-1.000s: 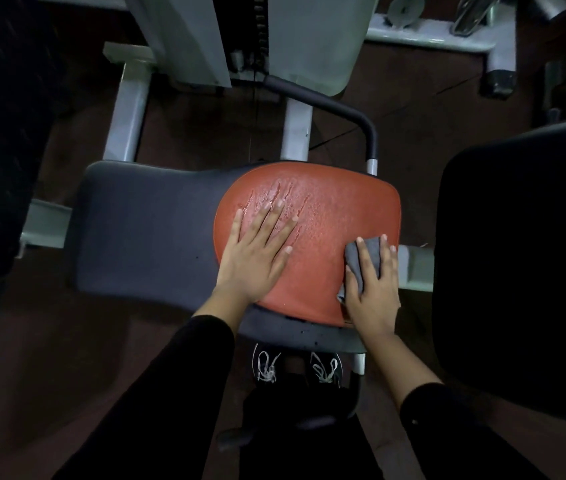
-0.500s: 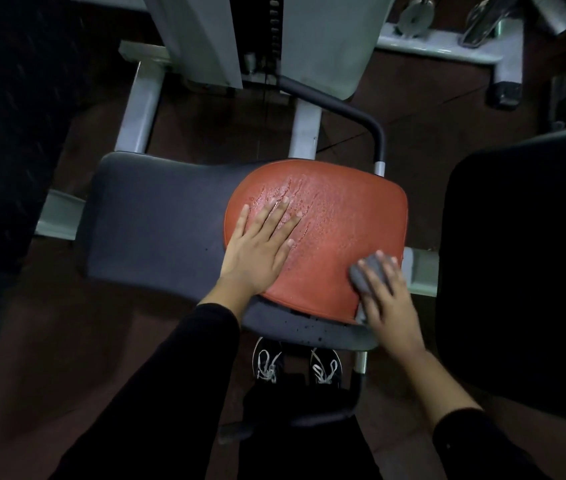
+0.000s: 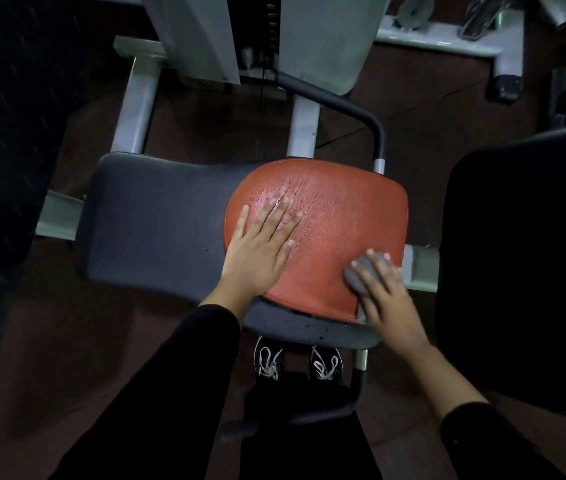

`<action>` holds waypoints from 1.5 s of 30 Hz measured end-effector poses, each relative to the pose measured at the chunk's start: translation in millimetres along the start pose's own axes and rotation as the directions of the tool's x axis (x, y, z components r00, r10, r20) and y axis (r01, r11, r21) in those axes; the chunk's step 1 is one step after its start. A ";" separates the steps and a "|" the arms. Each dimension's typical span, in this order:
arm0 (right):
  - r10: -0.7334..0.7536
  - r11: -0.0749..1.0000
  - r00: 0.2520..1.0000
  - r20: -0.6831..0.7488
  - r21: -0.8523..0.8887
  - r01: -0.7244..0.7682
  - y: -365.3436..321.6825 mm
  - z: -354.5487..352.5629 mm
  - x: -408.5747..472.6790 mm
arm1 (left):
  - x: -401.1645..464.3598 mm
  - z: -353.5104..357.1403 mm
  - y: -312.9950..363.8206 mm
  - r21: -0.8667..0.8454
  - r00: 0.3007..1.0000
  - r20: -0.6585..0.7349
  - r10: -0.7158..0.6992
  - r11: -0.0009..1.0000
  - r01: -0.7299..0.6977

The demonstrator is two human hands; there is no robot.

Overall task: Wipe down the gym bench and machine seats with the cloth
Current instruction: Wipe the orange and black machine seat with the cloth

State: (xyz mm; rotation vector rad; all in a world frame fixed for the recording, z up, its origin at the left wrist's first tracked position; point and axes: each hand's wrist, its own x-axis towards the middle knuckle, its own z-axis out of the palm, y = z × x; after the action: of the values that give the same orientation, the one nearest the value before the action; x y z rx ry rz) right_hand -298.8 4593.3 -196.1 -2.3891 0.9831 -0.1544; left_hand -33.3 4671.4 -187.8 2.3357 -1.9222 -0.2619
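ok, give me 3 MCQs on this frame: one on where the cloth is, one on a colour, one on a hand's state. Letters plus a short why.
1. Where is the grey cloth?
A. on the floor
B. under the right hand, at the near right corner of the orange pad
C. draped over the handle bar

2. What colour is the seat beside the orange pad?
A. dark grey
B. white
C. green

3. How is the left hand?
A. gripping the cloth
B. in a fist
C. flat, fingers spread on the orange pad

Key: B, the cloth shows under the right hand's fingers at that corner; A, the padding left of the orange pad is dark grey; C, the palm lies down with straight fingers and holds nothing.
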 end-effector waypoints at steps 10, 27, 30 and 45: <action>-0.211 0.977 0.966 0.152 -0.010 0.215 -43.5 12.0 16.4 | 1.2 -4.7 3.7 -0.063 0.999 -0.036 -0.032 0.998 0.030; -0.248 0.961 0.939 0.240 -0.059 0.269 -16.4 -32.0 185.0 | 0.1 -2.6 51.9 -0.163 0.827 -0.085 -0.556 0.826 0.539; -0.395 0.899 0.856 0.334 -0.051 0.434 -22.0 -34.3 199.2 | -1.6 -0.3 62.6 -0.205 0.730 -0.068 -0.680 0.725 0.657; -0.480 0.873 0.867 0.137 -0.020 0.486 -23.8 -21.1 207.2 | -2.8 18.4 68.7 -0.283 0.663 -0.198 -0.722 0.689 0.667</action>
State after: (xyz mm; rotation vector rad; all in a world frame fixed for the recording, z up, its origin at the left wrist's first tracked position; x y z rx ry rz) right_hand -140.0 4456.9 -186.0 -2.6153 0.3132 -0.1559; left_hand -103.6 4661.2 -192.7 2.6747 -0.7443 -0.1212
